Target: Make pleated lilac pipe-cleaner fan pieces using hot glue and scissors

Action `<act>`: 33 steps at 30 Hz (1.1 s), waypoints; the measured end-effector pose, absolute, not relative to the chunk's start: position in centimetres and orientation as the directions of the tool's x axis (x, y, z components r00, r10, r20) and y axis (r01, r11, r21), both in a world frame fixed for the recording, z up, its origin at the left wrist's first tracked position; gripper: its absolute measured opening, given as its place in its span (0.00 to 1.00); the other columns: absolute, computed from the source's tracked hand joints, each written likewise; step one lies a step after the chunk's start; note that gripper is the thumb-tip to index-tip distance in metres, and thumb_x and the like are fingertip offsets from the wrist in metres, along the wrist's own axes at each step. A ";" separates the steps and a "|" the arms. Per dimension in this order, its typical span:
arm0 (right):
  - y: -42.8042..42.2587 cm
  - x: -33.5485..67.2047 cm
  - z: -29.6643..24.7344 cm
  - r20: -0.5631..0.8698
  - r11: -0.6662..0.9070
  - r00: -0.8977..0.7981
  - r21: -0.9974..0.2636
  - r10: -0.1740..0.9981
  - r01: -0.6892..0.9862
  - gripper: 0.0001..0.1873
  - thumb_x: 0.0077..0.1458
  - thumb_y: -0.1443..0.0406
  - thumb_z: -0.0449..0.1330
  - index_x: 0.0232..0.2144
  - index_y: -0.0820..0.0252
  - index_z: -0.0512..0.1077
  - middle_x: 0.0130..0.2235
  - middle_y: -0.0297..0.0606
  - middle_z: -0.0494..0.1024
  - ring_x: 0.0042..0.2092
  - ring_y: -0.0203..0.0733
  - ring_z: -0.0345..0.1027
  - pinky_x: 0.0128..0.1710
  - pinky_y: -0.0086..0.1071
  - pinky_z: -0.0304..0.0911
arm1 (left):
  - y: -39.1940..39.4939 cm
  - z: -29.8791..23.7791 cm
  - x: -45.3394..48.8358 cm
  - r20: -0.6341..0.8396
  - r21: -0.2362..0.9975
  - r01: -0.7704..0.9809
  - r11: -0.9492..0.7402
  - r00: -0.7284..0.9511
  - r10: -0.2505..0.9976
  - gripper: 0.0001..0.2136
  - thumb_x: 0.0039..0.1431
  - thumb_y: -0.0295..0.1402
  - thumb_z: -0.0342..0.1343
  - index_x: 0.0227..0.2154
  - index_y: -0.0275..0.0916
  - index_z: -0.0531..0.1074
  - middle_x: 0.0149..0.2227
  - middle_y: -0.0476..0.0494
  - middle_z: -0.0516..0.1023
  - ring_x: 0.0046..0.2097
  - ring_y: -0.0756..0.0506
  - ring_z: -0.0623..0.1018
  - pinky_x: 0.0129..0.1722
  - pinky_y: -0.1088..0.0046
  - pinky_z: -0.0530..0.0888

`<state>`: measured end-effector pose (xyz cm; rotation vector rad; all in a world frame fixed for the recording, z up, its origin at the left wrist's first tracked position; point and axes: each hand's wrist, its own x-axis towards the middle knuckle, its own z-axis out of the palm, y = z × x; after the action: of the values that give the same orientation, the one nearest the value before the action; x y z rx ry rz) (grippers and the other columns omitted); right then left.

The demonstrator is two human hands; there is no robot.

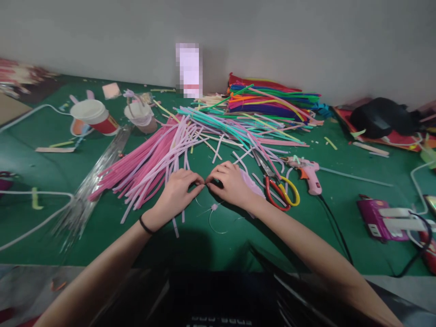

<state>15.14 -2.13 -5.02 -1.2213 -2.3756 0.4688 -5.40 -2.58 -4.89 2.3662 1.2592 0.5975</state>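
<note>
My left hand and my right hand meet over the table, thumbs and fingers pinched with the fingertips nearly touching. Whatever lies between the fingertips is too small to make out. Just below them a small pale pink piece sits on the green surface, with thin clear or wiry strands curving from it. One strand runs up toward my left fingertips. Beside my left hand lie pink and lilac pipe cleaners. A fuzzy lilac piece is partly hidden behind my right hand and forearm.
Scissors with red and yellow handles and a pink glue gun lie to the right. A power strip is farther right. Wires, a paper cup and a second cup stand left. Multicoloured pipe cleaners lie behind.
</note>
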 end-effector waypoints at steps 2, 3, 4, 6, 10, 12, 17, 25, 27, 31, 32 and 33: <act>-2.1 15.0 -5.0 0.217 0.559 -0.526 -0.481 0.822 0.675 0.05 0.61 0.63 0.59 0.35 0.55 0.75 0.40 0.36 0.78 0.47 0.47 0.61 0.45 0.42 0.51 | -2.6 -4.9 -5.4 0.181 0.518 0.681 -0.518 0.504 0.844 0.06 0.64 0.33 0.53 0.35 0.39 0.73 0.34 0.45 0.77 0.40 0.42 0.72 0.42 0.64 0.66; -2.1 15.0 -5.0 0.221 0.561 -0.526 -0.483 0.821 0.672 0.05 0.61 0.63 0.59 0.36 0.55 0.75 0.40 0.36 0.78 0.47 0.47 0.61 0.45 0.42 0.51 | -2.6 -4.9 -5.4 0.180 0.516 0.681 -0.520 0.507 0.843 0.06 0.64 0.33 0.53 0.35 0.39 0.73 0.34 0.45 0.77 0.40 0.42 0.72 0.42 0.64 0.66; -2.1 15.0 -5.0 0.223 0.561 -0.525 -0.486 0.821 0.671 0.05 0.61 0.63 0.59 0.36 0.55 0.75 0.40 0.36 0.78 0.46 0.47 0.61 0.45 0.42 0.51 | -2.6 -4.9 -5.4 0.179 0.516 0.679 -0.521 0.510 0.842 0.06 0.64 0.33 0.53 0.35 0.39 0.73 0.34 0.45 0.77 0.40 0.42 0.72 0.42 0.64 0.66; -2.2 15.1 -5.0 0.222 0.554 -0.519 -0.494 0.825 0.670 0.04 0.61 0.63 0.59 0.35 0.55 0.75 0.41 0.35 0.78 0.46 0.47 0.61 0.45 0.41 0.51 | -2.6 -4.8 -5.4 0.176 0.518 0.677 -0.523 0.514 0.840 0.06 0.65 0.33 0.53 0.34 0.39 0.73 0.33 0.46 0.76 0.39 0.43 0.72 0.41 0.64 0.66; -2.2 15.1 -5.0 0.207 0.544 -0.517 -0.505 0.830 0.670 0.04 0.61 0.64 0.59 0.35 0.54 0.75 0.41 0.35 0.79 0.47 0.47 0.61 0.45 0.42 0.51 | -2.6 -4.8 -5.4 0.166 0.515 0.684 -0.517 0.512 0.843 0.06 0.65 0.33 0.52 0.34 0.40 0.73 0.34 0.46 0.76 0.40 0.43 0.72 0.41 0.64 0.66; -2.1 15.1 -5.0 0.209 0.547 -0.521 -0.508 0.828 0.665 0.04 0.61 0.64 0.59 0.35 0.54 0.75 0.42 0.36 0.79 0.47 0.47 0.61 0.45 0.42 0.51 | -2.6 -4.8 -5.4 0.165 0.512 0.685 -0.518 0.514 0.842 0.06 0.65 0.34 0.52 0.34 0.40 0.72 0.34 0.46 0.76 0.40 0.42 0.72 0.42 0.64 0.66; -2.0 15.1 -5.2 0.223 0.560 -0.529 -0.507 0.819 0.655 0.04 0.61 0.65 0.59 0.35 0.53 0.75 0.42 0.35 0.79 0.48 0.47 0.61 0.46 0.42 0.51 | -2.6 -4.9 -5.4 0.180 0.515 0.674 -0.529 0.518 0.836 0.07 0.65 0.34 0.52 0.34 0.40 0.73 0.35 0.46 0.77 0.40 0.43 0.73 0.42 0.65 0.66; -1.9 16.3 -4.8 0.219 0.570 -0.556 -0.562 0.802 0.600 0.12 0.58 0.65 0.61 0.46 0.56 0.73 0.47 0.41 0.75 0.52 0.48 0.62 0.52 0.43 0.58 | -2.1 -4.9 -5.7 0.153 0.570 0.646 -0.507 0.523 0.838 0.05 0.63 0.35 0.55 0.35 0.41 0.74 0.34 0.47 0.78 0.40 0.43 0.73 0.42 0.65 0.66; -1.9 16.6 -4.8 0.222 0.573 -0.560 -0.566 0.799 0.593 0.12 0.58 0.66 0.61 0.45 0.57 0.73 0.47 0.42 0.75 0.52 0.48 0.62 0.53 0.43 0.59 | -2.0 -4.9 -5.8 0.153 0.578 0.637 -0.510 0.529 0.834 0.05 0.62 0.36 0.56 0.35 0.41 0.74 0.34 0.47 0.78 0.40 0.43 0.74 0.42 0.65 0.66; -1.8 16.5 -5.1 0.222 0.570 -0.553 -0.557 0.803 0.604 0.06 0.60 0.64 0.61 0.40 0.55 0.76 0.44 0.40 0.76 0.50 0.47 0.63 0.52 0.43 0.60 | -2.0 -4.9 -5.7 0.153 0.573 0.636 -0.518 0.537 0.829 0.05 0.63 0.35 0.55 0.34 0.41 0.74 0.34 0.47 0.78 0.39 0.43 0.74 0.41 0.65 0.66; -1.8 16.3 -5.3 0.221 0.570 -0.552 -0.552 0.804 0.609 0.06 0.60 0.64 0.60 0.39 0.54 0.76 0.44 0.40 0.76 0.50 0.47 0.63 0.52 0.43 0.60 | -2.0 -4.9 -5.7 0.154 0.570 0.636 -0.520 0.539 0.828 0.05 0.63 0.35 0.55 0.34 0.41 0.74 0.34 0.47 0.78 0.39 0.43 0.73 0.41 0.65 0.65; -1.8 16.2 -5.4 0.221 0.570 -0.552 -0.548 0.804 0.612 0.06 0.61 0.64 0.60 0.39 0.54 0.77 0.43 0.40 0.76 0.50 0.47 0.63 0.52 0.43 0.59 | -2.0 -4.9 -5.6 0.155 0.565 0.637 -0.524 0.541 0.826 0.06 0.63 0.34 0.54 0.34 0.41 0.74 0.35 0.47 0.78 0.39 0.43 0.73 0.41 0.65 0.65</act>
<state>16.23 -1.80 -5.35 -1.1383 -2.3544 0.5744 -5.63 -2.01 -4.90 2.3350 1.1889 0.5713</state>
